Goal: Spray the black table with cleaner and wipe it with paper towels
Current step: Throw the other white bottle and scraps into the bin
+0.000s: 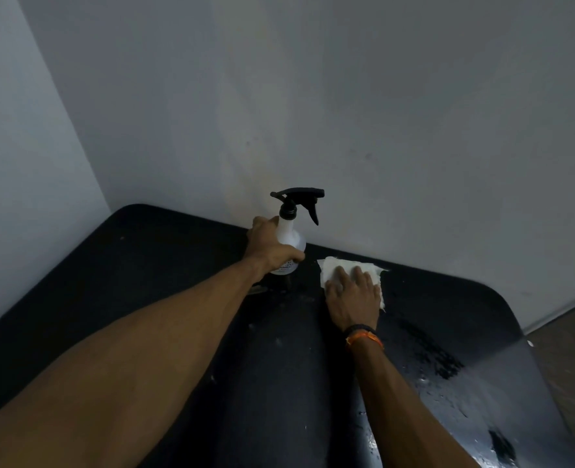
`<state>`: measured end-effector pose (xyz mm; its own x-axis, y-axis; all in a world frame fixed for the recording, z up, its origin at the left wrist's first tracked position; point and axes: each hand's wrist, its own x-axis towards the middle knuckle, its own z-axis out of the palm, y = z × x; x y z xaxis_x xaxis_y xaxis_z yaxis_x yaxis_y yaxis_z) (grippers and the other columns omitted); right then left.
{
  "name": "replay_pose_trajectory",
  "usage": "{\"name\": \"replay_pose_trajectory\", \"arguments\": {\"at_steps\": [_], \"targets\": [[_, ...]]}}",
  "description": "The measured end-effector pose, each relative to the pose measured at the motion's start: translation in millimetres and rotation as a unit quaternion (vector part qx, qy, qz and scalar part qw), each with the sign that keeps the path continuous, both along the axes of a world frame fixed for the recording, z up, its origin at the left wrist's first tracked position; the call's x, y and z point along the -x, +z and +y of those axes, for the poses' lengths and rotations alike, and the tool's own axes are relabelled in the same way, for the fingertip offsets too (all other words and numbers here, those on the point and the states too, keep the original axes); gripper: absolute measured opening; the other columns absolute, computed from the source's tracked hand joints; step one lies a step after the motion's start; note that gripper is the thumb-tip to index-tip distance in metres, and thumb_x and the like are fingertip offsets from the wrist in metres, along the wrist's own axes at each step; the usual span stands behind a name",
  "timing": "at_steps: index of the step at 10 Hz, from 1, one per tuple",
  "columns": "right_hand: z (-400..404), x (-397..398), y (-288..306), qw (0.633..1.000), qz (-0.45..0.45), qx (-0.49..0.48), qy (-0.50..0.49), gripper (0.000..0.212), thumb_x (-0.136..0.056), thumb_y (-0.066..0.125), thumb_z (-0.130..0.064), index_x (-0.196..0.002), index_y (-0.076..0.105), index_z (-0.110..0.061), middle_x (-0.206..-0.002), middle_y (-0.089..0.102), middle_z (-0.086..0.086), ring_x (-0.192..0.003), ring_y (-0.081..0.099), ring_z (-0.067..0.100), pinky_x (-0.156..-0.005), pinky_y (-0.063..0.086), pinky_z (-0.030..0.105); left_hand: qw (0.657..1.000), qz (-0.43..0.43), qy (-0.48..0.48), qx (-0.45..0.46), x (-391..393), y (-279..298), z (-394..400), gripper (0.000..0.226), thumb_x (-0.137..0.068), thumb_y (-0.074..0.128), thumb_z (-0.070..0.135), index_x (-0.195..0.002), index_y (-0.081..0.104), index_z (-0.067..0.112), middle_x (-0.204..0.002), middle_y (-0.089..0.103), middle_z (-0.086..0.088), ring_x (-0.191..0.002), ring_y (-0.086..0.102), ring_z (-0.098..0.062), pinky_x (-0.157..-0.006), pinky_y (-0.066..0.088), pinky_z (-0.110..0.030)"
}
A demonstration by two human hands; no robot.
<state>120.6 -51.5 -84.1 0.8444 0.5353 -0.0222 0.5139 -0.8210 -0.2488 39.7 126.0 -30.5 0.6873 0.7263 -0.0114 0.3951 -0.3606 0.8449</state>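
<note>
- Now, black table point(178, 298): pushed into a corner of grey walls point(380, 96), surface speckled with droplets and wet streaks toward 4 o'clock.
- Paper towel point(347, 266): white, crumpled flat on the tabletop near the far edge, at 1 o'clock from table centre.
- Right hand point(353, 298): palm down, fingers spread, pressing on the towel; dark and orange bands point(363, 336) at the wrist.
- Spray bottle point(291, 238): translucent white, black trigger head pointing to 3 o'clock, upright on the table just beside the towel, at its 9 o'clock.
- Left hand point(269, 248): fingers wrapped closed around the bottle's body.
- Floor point(569, 349): brownish, at 3 o'clock.
</note>
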Motion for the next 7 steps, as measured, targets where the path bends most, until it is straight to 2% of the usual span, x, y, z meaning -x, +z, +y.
{"name": "replay_pose_trajectory", "arguments": {"at_steps": [2,3,4,5,6,7], "targets": [[1.5,2.5,-1.8,1.000,0.004,0.000,-0.006,0.051,-0.103,0.034,-0.043,-0.151,0.035,-0.024,-0.161,0.027,0.015,-0.149,0.024,0.036,-0.122,0.017,0.056,1.000,-0.002,-0.022,-0.008,-0.6,-3.8,-1.3,0.070,-0.058,0.091,0.023,-0.119,0.058,0.016,-0.123,0.042,-0.005,-0.114,0.053,-0.029,-0.095,0.052,-0.039],[0.1,4.8,-0.7,1.000,0.008,0.004,0.000,0.053,-0.104,0.033,-0.045,-0.153,0.031,-0.024,-0.163,0.023,0.015,-0.151,0.017,0.038,-0.123,0.013,0.057,1.000,0.001,-0.013,0.001,2.8,-5.8,-5.5,0.084,-0.060,0.092,0.021,-0.133,0.051,0.012,-0.135,0.043,-0.008,-0.123,0.049,-0.030,-0.102,0.049,-0.045],[-1.9,9.1,4.0,1.000,0.009,-0.002,-0.003,0.056,-0.104,0.030,-0.045,-0.156,0.026,-0.023,-0.166,0.015,0.015,-0.154,0.004,0.038,-0.122,0.002,0.060,1.000,-0.019,0.009,0.013,15.2,-8.4,-9.7,0.101,-0.053,0.096,0.023,-0.140,0.044,0.011,-0.141,0.045,-0.008,-0.131,0.044,-0.029,-0.107,0.045,-0.049],[-9.2,18.3,15.1,1.000,0.019,-0.020,-0.009,0.057,-0.105,0.029,-0.044,-0.157,0.027,-0.021,-0.167,0.012,0.015,-0.155,-0.001,0.037,-0.121,-0.002,0.060,1.000,-0.005,0.018,0.011,36.8,-5.5,-18.7,0.112,-0.051,0.096,0.029,-0.145,0.037,0.012,-0.145,0.040,-0.007,-0.136,0.037,-0.028,-0.112,0.041,-0.049],[-17.7,34.1,26.3,0.999,0.033,-0.028,-0.005,0.056,-0.105,0.032,-0.043,-0.155,0.030,-0.019,-0.167,0.014,0.016,-0.155,0.002,0.037,-0.122,0.000,0.059,1.000,0.005,0.003,-0.031,57.3,-5.7,-24.8,0.096,-0.054,0.094,0.028,-0.135,0.046,0.013,-0.140,0.045,-0.007,-0.134,0.040,-0.029,-0.112,0.040,-0.048],[-37.8,49.3,37.3,1.000,0.020,-0.023,-0.005,0.055,-0.104,0.035,-0.043,-0.154,0.033,-0.018,-0.167,0.015,0.016,-0.155,0.004,0.036,-0.124,0.003,0.056,0.997,0.040,-0.014,-0.063,78.8,3.9,-46.3,0.099,-0.065,0.088,0.030,-0.146,0.034,0.015,-0.153,0.032,-0.009,-0.143,0.029,-0.030,-0.119,0.030,-0.043]]}}
